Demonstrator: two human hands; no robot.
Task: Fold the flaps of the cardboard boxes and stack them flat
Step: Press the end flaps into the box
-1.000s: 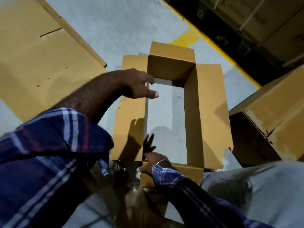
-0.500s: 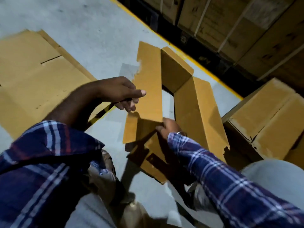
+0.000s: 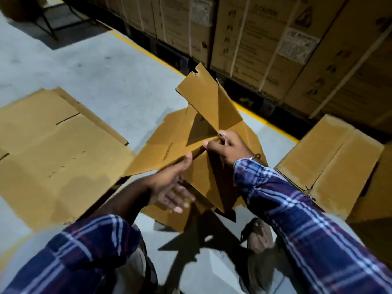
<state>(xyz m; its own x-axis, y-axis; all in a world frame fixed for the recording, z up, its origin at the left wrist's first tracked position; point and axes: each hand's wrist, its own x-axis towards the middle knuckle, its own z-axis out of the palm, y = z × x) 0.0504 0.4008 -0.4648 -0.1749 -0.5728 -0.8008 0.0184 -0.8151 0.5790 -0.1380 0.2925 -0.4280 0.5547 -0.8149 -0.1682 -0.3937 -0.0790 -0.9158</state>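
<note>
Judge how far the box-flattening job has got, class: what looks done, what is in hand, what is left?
Done: flattened cardboard already lies on the floor at left. In hand: a half-collapsed box, one flap sticking up; the right hand has a grip on its upper edge, while the left hand supports it with straight fingers. Left: press it flat, stack it, then the assembled box at right.

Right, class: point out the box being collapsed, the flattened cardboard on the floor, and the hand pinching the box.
box being collapsed (image 3: 169, 143): head view, its broad left panel.
flattened cardboard (image 3: 53, 145): head view, middle of the sheet.
right hand (image 3: 231, 147): head view, back of the hand.
</note>
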